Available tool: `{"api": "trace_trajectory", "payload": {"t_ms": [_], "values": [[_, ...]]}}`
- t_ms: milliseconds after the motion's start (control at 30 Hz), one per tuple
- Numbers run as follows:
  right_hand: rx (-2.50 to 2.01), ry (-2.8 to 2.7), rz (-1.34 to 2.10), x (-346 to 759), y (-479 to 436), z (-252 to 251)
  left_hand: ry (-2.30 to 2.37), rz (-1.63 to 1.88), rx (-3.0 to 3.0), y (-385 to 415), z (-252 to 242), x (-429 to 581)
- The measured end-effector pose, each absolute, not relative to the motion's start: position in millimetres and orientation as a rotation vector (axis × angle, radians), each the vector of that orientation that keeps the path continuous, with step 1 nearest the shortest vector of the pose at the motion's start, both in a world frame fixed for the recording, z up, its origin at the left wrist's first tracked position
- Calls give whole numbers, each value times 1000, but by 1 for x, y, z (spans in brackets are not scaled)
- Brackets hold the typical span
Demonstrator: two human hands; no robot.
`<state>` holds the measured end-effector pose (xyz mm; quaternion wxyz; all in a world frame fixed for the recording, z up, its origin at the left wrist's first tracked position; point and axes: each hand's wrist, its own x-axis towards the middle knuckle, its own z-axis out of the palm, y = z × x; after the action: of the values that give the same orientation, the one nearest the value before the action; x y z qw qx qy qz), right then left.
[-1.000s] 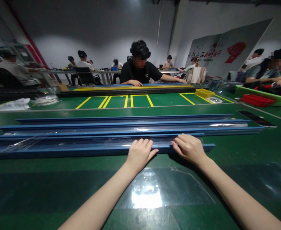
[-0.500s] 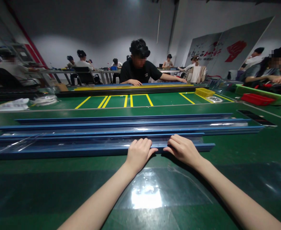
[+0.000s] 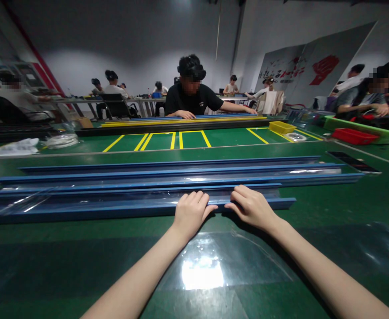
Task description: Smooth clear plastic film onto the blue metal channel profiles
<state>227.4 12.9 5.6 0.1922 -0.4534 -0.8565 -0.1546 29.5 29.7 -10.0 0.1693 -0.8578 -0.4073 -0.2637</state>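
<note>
Both my hands rest on the nearest of several long blue rails [image 3: 81, 212] lying side by side across the green table [image 3: 48, 266]. My left hand [image 3: 191, 212] lies over the rail's front edge, fingers curled onto its top. My right hand [image 3: 252, 207] sits just to its right, fingers bent over the same rail, thumb pointing left toward the other hand. A clear film strip [image 3: 114, 195] lies in the rail's channel under my fingertips. A clear plastic sheet [image 3: 214, 261] lies flat on the table under my forearms.
More blue rails [image 3: 181, 170] lie behind. Across the table a person in black [image 3: 194, 95] handles yellow and blue rails. A yellow tray [image 3: 282, 127], a red tray [image 3: 355, 136] and a green bin [image 3: 380, 133] stand at the right. Other people sit around.
My right hand has slid left along the rail, closing the gap to my left hand. The left hand has barely moved.
</note>
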Motion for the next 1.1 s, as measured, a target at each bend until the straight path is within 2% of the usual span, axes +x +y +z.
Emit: {"api": "trace_trajectory", "payload": {"t_ms": [400,733,1100], "values": [[-1410,-2456,-504,228,12,2,-1098,-719,-2464,30,-13,30],[-1403,-2494,-236,228,10,5,-1111,-709,-2484,29,-13,30],[-1356,-2451,-206,229,10,3,-1116,-719,-2476,29,-12,30]]}}
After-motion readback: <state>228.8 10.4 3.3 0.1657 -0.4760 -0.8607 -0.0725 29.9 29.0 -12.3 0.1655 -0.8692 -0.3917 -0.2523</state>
